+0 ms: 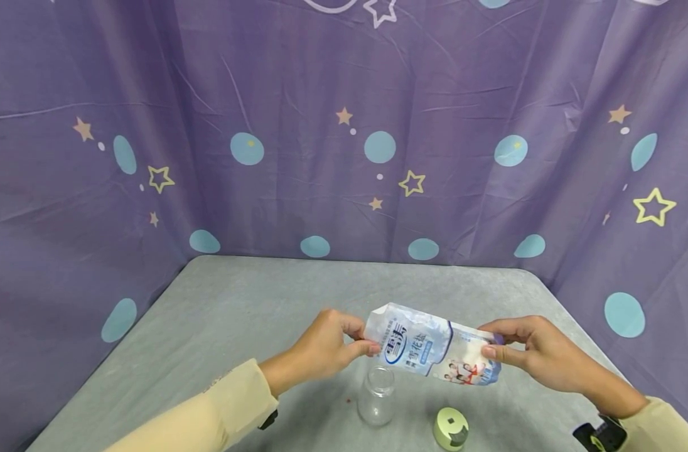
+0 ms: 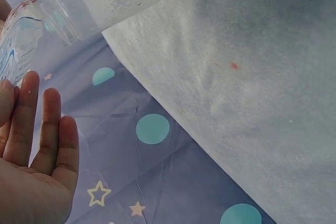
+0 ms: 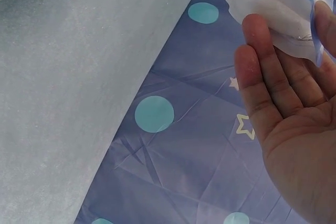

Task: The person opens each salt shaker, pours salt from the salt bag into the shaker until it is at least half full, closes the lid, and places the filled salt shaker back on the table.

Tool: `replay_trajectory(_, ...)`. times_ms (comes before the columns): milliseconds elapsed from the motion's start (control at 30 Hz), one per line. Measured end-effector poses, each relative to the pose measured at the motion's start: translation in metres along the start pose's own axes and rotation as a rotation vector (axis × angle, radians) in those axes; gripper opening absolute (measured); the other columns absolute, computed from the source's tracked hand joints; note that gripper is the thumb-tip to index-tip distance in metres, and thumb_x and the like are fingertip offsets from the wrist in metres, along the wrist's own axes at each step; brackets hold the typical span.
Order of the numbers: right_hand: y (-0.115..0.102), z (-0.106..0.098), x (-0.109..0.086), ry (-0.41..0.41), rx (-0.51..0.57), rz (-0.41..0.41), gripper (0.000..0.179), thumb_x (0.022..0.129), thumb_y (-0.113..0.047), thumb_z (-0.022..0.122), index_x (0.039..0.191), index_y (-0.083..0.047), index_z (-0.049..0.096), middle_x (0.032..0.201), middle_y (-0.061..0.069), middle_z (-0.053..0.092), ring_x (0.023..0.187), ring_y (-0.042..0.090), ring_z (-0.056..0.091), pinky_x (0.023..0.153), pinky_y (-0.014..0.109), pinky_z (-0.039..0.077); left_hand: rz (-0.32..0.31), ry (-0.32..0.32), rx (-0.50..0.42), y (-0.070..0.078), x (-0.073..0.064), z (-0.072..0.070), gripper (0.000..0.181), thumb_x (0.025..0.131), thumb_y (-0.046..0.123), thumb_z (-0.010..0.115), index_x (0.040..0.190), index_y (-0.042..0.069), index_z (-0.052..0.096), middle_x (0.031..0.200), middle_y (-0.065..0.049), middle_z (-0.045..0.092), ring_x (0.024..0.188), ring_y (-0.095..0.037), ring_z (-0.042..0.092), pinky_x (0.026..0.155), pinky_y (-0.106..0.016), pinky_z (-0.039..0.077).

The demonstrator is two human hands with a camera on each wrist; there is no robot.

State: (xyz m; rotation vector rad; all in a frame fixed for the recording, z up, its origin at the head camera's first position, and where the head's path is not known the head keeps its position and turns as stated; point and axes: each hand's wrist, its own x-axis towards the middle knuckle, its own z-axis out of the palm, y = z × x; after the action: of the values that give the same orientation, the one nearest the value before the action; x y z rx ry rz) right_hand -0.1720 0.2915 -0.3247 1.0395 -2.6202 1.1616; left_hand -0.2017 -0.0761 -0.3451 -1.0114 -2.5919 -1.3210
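Observation:
A printed blue-and-white bag of salt (image 1: 420,345) hangs tilted above the table, its left end a little higher than its right. My left hand (image 1: 328,348) pinches the left end between thumb and forefinger; in the left wrist view its other fingers (image 2: 51,124) stretch out free. At the other end my right hand (image 1: 538,355) pinches the bag's edge, thumb in front. White contents show through the bag (image 3: 278,11) in the right wrist view. Just below the bag's left end stands a clear jar (image 1: 376,402) without a lid, its mouth (image 2: 58,19) close to the bag.
A round pale green lid (image 1: 451,430) lies right of the jar, near the front. Small red specks (image 2: 234,66) dot the grey table (image 1: 265,295). Purple patterned curtains (image 1: 321,207) enclose the back and sides.

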Motion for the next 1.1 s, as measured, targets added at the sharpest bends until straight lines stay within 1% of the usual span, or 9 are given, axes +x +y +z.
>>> replay_trajectory(133,0.0,-0.002,0.001,-0.007,-0.004,-0.011,0.02,0.096,-0.008,0.071,0.114,-0.016,0.076,0.089,-0.008,0.075,0.078,0.009,0.069,0.068,0.028,0.054,-0.005,-0.001,-0.009,0.0,-0.001,0.001,0.017,0.087,0.016,0.084,0.073,0.02,0.075,0.077,0.015,0.074,0.064,-0.001,0.049,0.054,-0.02,0.036)
replay_trajectory(233,-0.001,-0.003,0.001,-0.009,-0.013,-0.019,0.021,0.096,-0.008,0.071,0.114,-0.017,0.076,0.089,-0.009,0.075,0.077,0.009,0.069,0.068,0.028,0.055,-0.008,-0.005,-0.02,-0.001,-0.002,0.002,0.015,0.087,0.016,0.084,0.074,0.019,0.076,0.079,0.014,0.075,0.068,-0.001,0.053,0.057,-0.02,0.039)
replay_trajectory(333,-0.002,-0.004,0.002,-0.01,-0.023,-0.021,0.02,0.096,-0.008,0.072,0.113,-0.017,0.076,0.089,-0.009,0.075,0.076,0.008,0.069,0.067,0.028,0.055,-0.014,-0.01,-0.031,-0.002,-0.003,0.003,0.014,0.087,0.016,0.084,0.075,0.018,0.076,0.08,0.013,0.075,0.069,-0.002,0.055,0.056,-0.02,0.038)
replay_trajectory(533,-0.006,-0.005,0.005,-0.016,-0.029,-0.017,0.019,0.096,-0.009,0.072,0.112,-0.017,0.076,0.087,-0.009,0.075,0.075,0.008,0.068,0.066,0.029,0.055,-0.028,-0.019,-0.049,-0.003,-0.005,0.004,0.015,0.087,0.015,0.083,0.074,0.017,0.075,0.084,0.009,0.077,0.064,-0.003,0.051,0.049,-0.02,0.03)
replay_trajectory(700,-0.01,-0.006,0.007,-0.008,-0.048,-0.016,0.018,0.096,-0.01,0.072,0.111,-0.017,0.077,0.086,-0.01,0.074,0.075,0.007,0.067,0.065,0.029,0.055,-0.029,-0.015,-0.038,-0.004,-0.007,0.004,0.016,0.085,0.014,0.084,0.073,0.016,0.075,0.083,0.008,0.077,0.058,-0.001,0.044,0.048,-0.02,0.028)
replay_trajectory(833,-0.011,-0.006,0.008,-0.014,-0.048,-0.009,0.018,0.096,-0.01,0.072,0.112,-0.017,0.077,0.086,-0.01,0.074,0.075,0.007,0.067,0.065,0.029,0.056,-0.033,-0.014,-0.034,-0.004,-0.009,0.005,0.015,0.085,0.012,0.084,0.074,0.016,0.075,0.082,0.009,0.076,0.06,0.0,0.046,0.048,-0.019,0.03)
replay_trajectory(933,-0.012,-0.007,0.009,-0.016,-0.053,-0.008,0.018,0.096,-0.011,0.072,0.112,-0.017,0.077,0.086,-0.01,0.074,0.075,0.007,0.067,0.065,0.028,0.055,-0.043,-0.018,-0.04,-0.005,-0.009,0.005,0.013,0.085,0.013,0.084,0.075,0.016,0.076,0.081,0.01,0.076,0.063,-0.001,0.049,0.05,-0.019,0.033)
replay_trajectory(1100,-0.015,-0.008,0.011,-0.018,-0.069,-0.02,0.018,0.096,-0.011,0.072,0.111,-0.019,0.077,0.085,-0.011,0.074,0.074,0.006,0.066,0.065,0.027,0.054,-0.072,-0.028,-0.039,-0.005,-0.011,0.005,0.009,0.085,0.015,0.084,0.079,0.017,0.078,0.08,0.014,0.075,0.071,-0.004,0.055,0.057,-0.02,0.04)
